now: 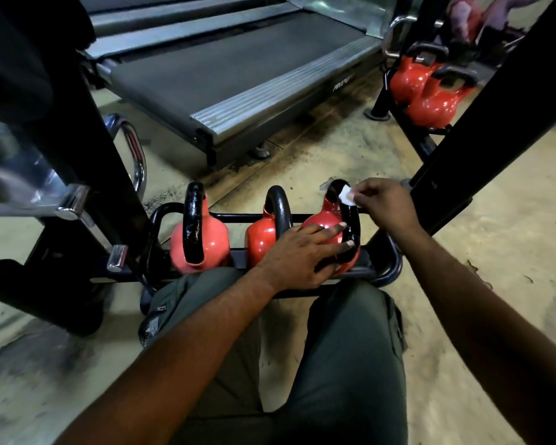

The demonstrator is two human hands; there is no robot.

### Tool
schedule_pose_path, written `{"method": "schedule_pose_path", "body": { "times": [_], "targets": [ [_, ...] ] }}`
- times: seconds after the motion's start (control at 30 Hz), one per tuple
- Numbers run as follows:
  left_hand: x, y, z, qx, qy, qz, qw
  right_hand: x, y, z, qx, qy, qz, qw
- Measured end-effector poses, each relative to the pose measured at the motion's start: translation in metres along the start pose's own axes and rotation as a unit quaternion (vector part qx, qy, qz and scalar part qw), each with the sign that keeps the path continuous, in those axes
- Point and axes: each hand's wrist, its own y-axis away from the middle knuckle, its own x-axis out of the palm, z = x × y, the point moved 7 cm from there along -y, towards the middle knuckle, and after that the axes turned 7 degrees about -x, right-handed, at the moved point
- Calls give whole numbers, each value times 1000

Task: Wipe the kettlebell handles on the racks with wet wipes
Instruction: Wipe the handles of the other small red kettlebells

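Note:
Three red kettlebells with black handles stand in a low black rack (390,271) in front of my knees. My left hand (302,255) lies flat on the right kettlebell (321,223), fingers straight and reaching to its black handle (350,232). My right hand (385,203) pinches a small white wet wipe (347,195) against the upper part of that same handle. The middle kettlebell (260,239) and the left kettlebell (203,242) stand untouched, handles upright.
A treadmill (231,69) lies across the floor beyond the rack. Black frame posts rise at left (77,139) and right (495,117). Two more red kettlebells (427,91) sit on another rack at the far right. Worn beige floor surrounds everything.

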Motion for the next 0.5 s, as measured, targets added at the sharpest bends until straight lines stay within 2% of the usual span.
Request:
{"method": "schedule_pose_path", "body": {
  "times": [0.03, 0.1, 0.17, 0.23, 0.33, 0.4, 0.43, 0.5],
  "targets": [
    [0, 0, 0, -2, 2, 1, 1000, 6, 1, -18, 97, -146, -17, 984],
    [-1, 0, 0, -6, 4, 4, 1000, 31, 6, -39, 260, -347, -4, 901],
    [0, 1, 1, -4, -1, 9, 1000, 53, 15, -47, 347, -424, 33, 836],
    [0, 1, 1, 1, -7, 11, 1000, 60, 29, -49, 367, -435, 60, 820],
    [2, 1, -1, 4, -14, 8, 1000, 43, 53, -50, 330, -398, 37, 855],
    [2, 1, 0, 4, -18, 10, 1000, 22, 54, -40, 236, -360, -24, 902],
    [3, 1, 0, 3, -19, 10, 1000, 11, 48, -30, 172, -304, -46, 936],
    [3, 1, -1, 4, -21, 10, 1000, 2, 25, -1, 36, -93, -53, 994]
  ]
}}
